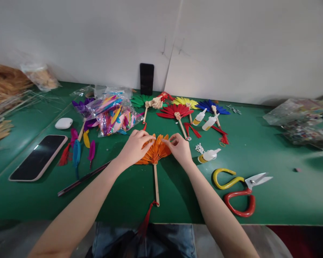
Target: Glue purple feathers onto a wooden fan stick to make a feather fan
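An orange feather fan (155, 152) on a thin wooden stick lies in front of me on the green table (280, 179), a red tassel hanging from the stick's end over the table edge. My left hand (136, 146) rests on the fan's left side, fingers curled and pressing the feathers near the top. My right hand (179, 147) pinches the feather tips at the fan's upper right. Both hands touch the fan from above.
Scissors (238, 191) with yellow and red handles lie at right, a glue bottle (208, 155) and white beads beside my right hand. Finished fans (174, 111) and a bag of feathers (113, 114) lie behind. A phone (39, 157), loose feathers and a dark rod lie at left.
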The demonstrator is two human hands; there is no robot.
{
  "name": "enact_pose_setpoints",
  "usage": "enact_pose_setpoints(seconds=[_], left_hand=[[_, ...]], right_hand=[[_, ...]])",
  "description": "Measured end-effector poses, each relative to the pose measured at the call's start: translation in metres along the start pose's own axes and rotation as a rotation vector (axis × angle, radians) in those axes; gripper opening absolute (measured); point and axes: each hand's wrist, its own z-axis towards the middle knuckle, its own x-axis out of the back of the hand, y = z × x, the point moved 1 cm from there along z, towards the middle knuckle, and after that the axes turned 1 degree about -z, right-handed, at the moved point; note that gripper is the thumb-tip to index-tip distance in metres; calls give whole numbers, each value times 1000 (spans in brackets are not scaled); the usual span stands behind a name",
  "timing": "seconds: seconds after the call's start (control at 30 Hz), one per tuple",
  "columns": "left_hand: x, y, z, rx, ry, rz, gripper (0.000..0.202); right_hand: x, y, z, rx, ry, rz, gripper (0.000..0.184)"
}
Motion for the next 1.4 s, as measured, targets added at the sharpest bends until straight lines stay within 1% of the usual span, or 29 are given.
enact_pose_setpoints(seconds=[0.1,0.17,0.33,0.43,0.57,0.73,0.87,1.0,1.13,1.27,1.4], left_hand=[[0,9,-9,-43,-37,80,35],[-3,16,-19,-67,-68,135,42],[-14,25,-40,-145,-122,249,58],[-17,26,-45,-162,-130,278,61],[-19,27,-46,-190,-138,274,62],[-20,25,-46,-179,-142,267,62],[-22,23,-47,-188,-141,258,61],[-23,23,-48,-196,-137,263,62],[-21,25,-47,-201,-142,254,62],[-15,24,-45,-157,-105,242,59],[-9,17,-42,-85,-52,242,58]], right_hand=[[8,2,3,41,74,-21,32],[12,5,6,78,100,-50,34],[10,15,10,214,44,-167,34],[5,20,10,267,17,-221,34],[0,22,8,299,-15,-221,32],[-1,17,5,301,-18,-214,35],[0,13,5,291,-38,-206,42],[1,13,6,247,-43,-155,51],[2,12,7,216,-20,-109,55],[-1,13,6,221,-26,-95,58],[-5,15,6,193,-29,-59,61]])
